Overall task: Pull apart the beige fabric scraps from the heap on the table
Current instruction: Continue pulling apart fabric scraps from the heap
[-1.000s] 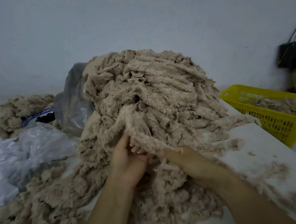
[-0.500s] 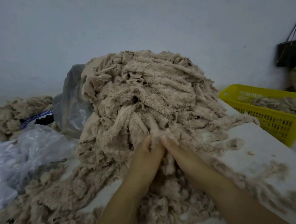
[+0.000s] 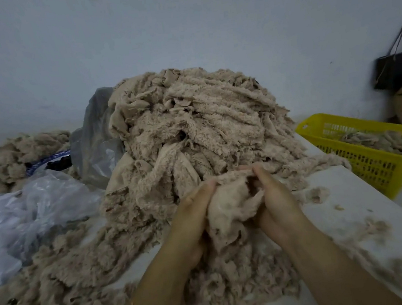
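Left grip [image 3: 192, 213] and right grip [image 3: 276, 198] (both curled on 1 beige scrap [image 3: 230, 207] at 6 o'clock of the heap [image 3: 191, 128]) hold opposite edges, seemingly to pull it apart.

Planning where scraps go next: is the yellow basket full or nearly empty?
Partly filled. The yellow basket holds a shallow layer of beige scraps; its far inner wall shows above them.

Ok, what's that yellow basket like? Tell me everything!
The yellow basket looks like plastic. It is rectangular, with a solid rim and rows of small slots in its walls. It stands upright, just past the right edge of the white table. Some beige fabric scraps lie inside, filling it only partly.
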The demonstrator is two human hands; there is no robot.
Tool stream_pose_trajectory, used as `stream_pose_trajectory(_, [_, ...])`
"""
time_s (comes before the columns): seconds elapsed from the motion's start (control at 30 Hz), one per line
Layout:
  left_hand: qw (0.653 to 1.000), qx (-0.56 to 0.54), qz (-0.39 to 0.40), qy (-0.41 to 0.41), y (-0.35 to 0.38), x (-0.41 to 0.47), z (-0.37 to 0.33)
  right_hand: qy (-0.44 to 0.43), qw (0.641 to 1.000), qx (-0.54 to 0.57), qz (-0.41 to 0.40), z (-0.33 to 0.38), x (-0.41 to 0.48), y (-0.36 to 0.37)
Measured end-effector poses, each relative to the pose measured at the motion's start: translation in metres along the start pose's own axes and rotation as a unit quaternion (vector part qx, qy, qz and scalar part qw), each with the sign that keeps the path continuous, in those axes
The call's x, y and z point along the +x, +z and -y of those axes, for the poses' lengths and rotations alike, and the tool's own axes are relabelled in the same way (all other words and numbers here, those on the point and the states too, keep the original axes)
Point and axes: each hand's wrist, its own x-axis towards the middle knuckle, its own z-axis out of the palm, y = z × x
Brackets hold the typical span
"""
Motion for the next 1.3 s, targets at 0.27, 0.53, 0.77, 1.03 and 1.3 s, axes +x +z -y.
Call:
stream_pose_trajectory(0.27, [0.992,-0.105,-0.001,-0.067,-0.005,0.000,-0.001,-0.037,0.996,0.029,-0.081,-0.003,0.003,0.005])
stream_pose_trajectory(0.53, [0.960,-0.267,-0.081,0.006,-0.020,0.012,-0.013,-0.050,0.988,-0.143,-0.027,0.004,-0.001,-0.013])
stream_pose_trajectory(0.77, [0.940,-0.321,-0.118,0.017,-0.032,0.017,-0.013,-0.053,0.820,-0.530,0.209,-0.027,-0.009,0.000])
stream_pose_trajectory(1.03, [0.915,-0.366,-0.149,0.083,-0.050,0.022,-0.019,0.037,0.938,-0.319,0.130,-0.004,-0.016,-0.003])
stream_pose_trajectory(1.3, [0.972,0.225,-0.038,0.059,-0.011,0.001,0.009,-0.035,0.979,-0.173,0.101,-0.003,-0.013,0.004])
